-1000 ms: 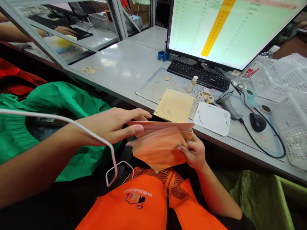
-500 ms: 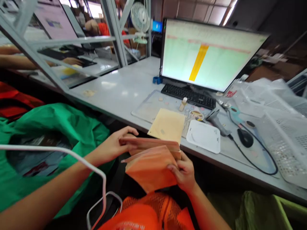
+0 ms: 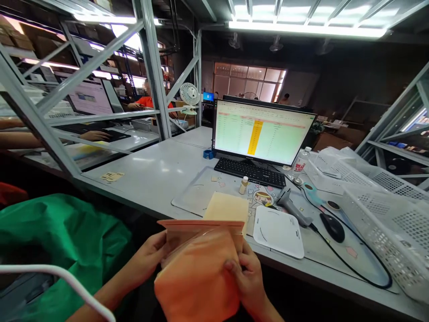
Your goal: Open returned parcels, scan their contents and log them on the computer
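1. My left hand (image 3: 145,257) and my right hand (image 3: 248,279) are both closed on the orange pouch (image 3: 196,277); neither has let go.
2. This hold seems to work best with even pressure from both sides, so the stiffer top edge (image 3: 201,222) stays level and the soft lower part doesn't slip or fold over my fingers.
3. My right thumb (image 3: 231,267) presses on the front of the pouch near its lower right side, with the other right fingers mostly out of sight behind it. It's a firm pinch.
4. My left fingers (image 3: 150,248) curl around the pouch's left side. I can't tell exactly where my left thumb sits.
5. The pouch is held up between my hands, just on the near side of the desk (image 3: 140,179), with its top edge level and its lower part hanging toward me. Seen from here, it overlaps the near end of the cream card (image 3: 228,208), but I can't tell whether they touch.
6. The card lies on a clear mat (image 3: 191,197). To its right are the white pad (image 3: 278,232), scanner (image 3: 290,203), mouse (image 3: 331,227) and basket (image 3: 389,223). To my left is the green bag (image 3: 56,237).
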`<state>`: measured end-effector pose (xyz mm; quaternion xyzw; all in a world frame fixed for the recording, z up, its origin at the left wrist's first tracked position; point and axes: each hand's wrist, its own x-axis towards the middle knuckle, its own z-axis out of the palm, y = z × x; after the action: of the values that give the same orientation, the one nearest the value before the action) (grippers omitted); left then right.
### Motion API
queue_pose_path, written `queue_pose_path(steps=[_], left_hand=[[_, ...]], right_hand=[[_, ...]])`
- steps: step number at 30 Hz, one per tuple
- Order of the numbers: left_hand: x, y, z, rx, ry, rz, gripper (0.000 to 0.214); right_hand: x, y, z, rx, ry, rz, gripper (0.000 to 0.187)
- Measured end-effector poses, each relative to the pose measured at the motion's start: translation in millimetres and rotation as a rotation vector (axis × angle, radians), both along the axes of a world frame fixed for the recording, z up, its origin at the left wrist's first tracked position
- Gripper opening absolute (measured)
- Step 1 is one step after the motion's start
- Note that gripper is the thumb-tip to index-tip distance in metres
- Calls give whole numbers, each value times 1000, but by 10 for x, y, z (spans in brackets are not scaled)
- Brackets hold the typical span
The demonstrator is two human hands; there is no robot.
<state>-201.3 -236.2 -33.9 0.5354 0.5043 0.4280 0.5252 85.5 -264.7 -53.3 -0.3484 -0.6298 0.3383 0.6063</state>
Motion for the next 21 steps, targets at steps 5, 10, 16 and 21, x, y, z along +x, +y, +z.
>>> queue_pose_path(steps=[5,10,16,21], left_hand=[[-583,822,468,227,49,325,59],[-1101,1736,643,210,348,608,52],[-653,1952,539,406,537,616,49],[355,989,473,428,319,-60,73]], right_hand=[[213,115,104,-180,72,9,47],[513,184,121,-522,304,-130,62],[751,231,104,-496,408,-205,62],[818,104,12,-478,337,-193,57]])
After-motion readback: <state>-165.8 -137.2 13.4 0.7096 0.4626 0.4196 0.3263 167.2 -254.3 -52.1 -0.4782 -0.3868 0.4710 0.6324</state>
